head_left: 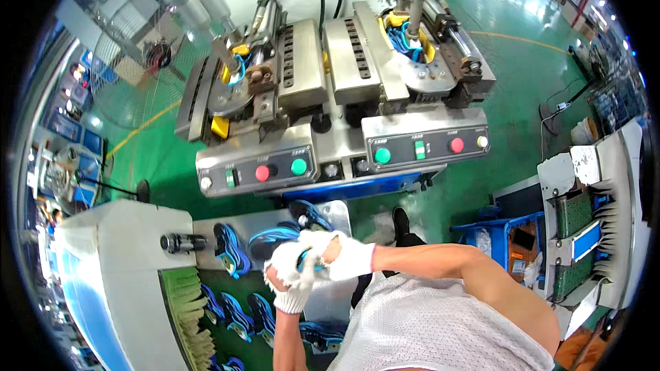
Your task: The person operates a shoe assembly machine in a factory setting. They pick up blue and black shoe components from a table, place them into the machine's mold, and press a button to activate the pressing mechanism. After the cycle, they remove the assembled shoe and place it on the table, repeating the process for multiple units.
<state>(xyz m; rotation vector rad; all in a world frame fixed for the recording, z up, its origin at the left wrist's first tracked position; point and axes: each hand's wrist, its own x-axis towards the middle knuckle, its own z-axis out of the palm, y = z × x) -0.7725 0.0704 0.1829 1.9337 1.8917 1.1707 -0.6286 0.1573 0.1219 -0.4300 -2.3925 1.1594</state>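
Observation:
Both hands wear white knit gloves and are close together over a metal tray (337, 213). My left hand (285, 276) is closed around a blue and black shoe upper (273, 235), mostly covered by the gloves. From the right, my right hand (349, 259) meets it, its fingers bent and closed on the same upper. A bit of blue shows between the gloves. Just beyond lies another blue shoe upper (308, 214) on the tray, and one more blue upper (232, 251) sits to the left.
Ahead stands a two-station press machine (364, 65) with uppers clamped in both stations and button panels (426, 148) in front. At left, a conveyor with a bristle curtain (182, 316) carries several uppers. A blue crate (505, 237) and a second bristled machine (584, 233) are at right.

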